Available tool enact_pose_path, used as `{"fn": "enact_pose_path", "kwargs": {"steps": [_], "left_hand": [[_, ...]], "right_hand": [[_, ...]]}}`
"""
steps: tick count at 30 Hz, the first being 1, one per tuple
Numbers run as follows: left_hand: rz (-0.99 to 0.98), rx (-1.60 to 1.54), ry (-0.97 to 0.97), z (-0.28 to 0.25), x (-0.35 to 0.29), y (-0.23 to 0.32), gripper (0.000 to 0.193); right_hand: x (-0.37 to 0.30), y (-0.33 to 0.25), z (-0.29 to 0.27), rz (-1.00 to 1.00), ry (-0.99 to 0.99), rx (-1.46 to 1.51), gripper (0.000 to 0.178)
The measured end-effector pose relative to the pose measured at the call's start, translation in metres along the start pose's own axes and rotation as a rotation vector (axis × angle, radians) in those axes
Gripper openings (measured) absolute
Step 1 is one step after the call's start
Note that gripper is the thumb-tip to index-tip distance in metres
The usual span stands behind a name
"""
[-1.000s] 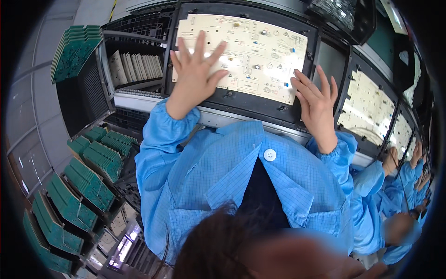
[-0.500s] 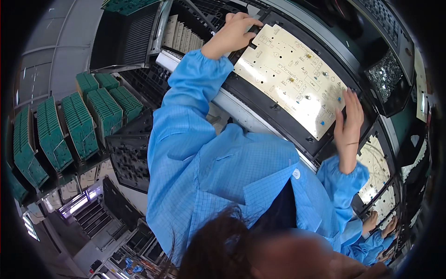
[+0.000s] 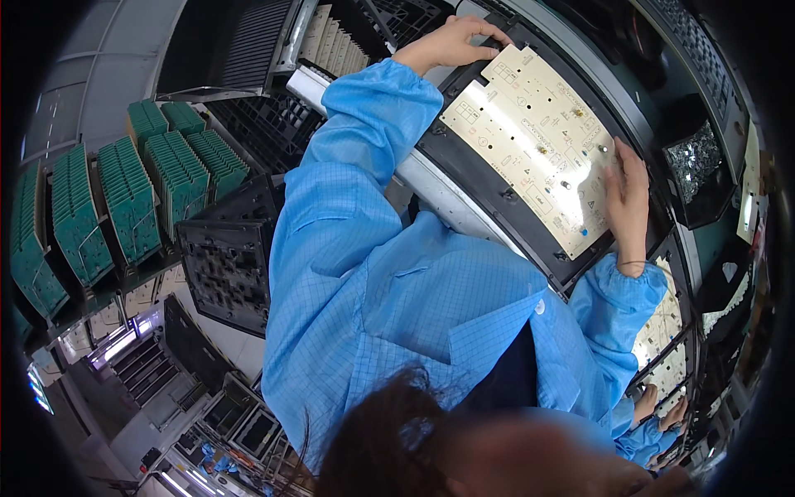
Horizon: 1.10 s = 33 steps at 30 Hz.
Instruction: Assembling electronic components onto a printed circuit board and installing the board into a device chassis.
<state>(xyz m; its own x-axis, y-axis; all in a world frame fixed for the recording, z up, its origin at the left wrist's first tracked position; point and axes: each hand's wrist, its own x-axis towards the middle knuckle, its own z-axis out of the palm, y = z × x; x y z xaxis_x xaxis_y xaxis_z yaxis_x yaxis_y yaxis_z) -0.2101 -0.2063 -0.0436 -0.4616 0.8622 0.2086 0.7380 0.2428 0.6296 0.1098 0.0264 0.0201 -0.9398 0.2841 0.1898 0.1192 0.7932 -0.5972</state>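
Observation:
A cream-coloured circuit board (image 3: 505, 137) with printed outlines and a few small parts, blue ones among them, lies over a black carrier frame (image 3: 472, 170). My left hand (image 3: 451, 43) grips its upper left corner, with the thumb and forefinger at the edge and the other fingers curled. At the board's right end is my right hand (image 3: 631, 199), closed on the edge with bent fingers and the thumb nearer me. Its fingertips are partly hidden against the board. Light glares off the board's surface.
On the left, several stacks of green circuit boards (image 3: 124, 203) stand in a rack. A black tray (image 3: 224, 265) is beside my left sleeve. Upright cream boards (image 3: 331, 45) fill a box beyond my left arm. More cream boards (image 3: 662, 323) and a co-worker's hands (image 3: 646, 403) are at lower right.
The view has shifted a little, so the board and carrier appear farther right. My right hand has slid toward the board's far right corner, its fingers more bent. My left hand stays at the upper left corner.

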Motion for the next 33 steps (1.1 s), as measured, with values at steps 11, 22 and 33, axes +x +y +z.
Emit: {"fn": "enact_pose_path", "kwargs": {"steps": [11, 22, 33], "left_hand": [[0.007, -0.036, 0.042, -0.025, -0.008, 0.040, 0.033], [0.235, 0.172, 0.174, -0.015, -0.065, 0.095, 0.045], [0.049, 0.431, -0.036, 0.029, -0.076, 0.144, 0.060]], "right_hand": [[-0.008, -0.005, 0.005, -0.025, -0.007, -0.169, 0.043], [-0.064, -0.039, -0.004, 0.042, -0.237, -0.348, 0.045], [-0.085, -0.050, 0.018, 0.087, -0.113, -0.465, 0.045]]}}
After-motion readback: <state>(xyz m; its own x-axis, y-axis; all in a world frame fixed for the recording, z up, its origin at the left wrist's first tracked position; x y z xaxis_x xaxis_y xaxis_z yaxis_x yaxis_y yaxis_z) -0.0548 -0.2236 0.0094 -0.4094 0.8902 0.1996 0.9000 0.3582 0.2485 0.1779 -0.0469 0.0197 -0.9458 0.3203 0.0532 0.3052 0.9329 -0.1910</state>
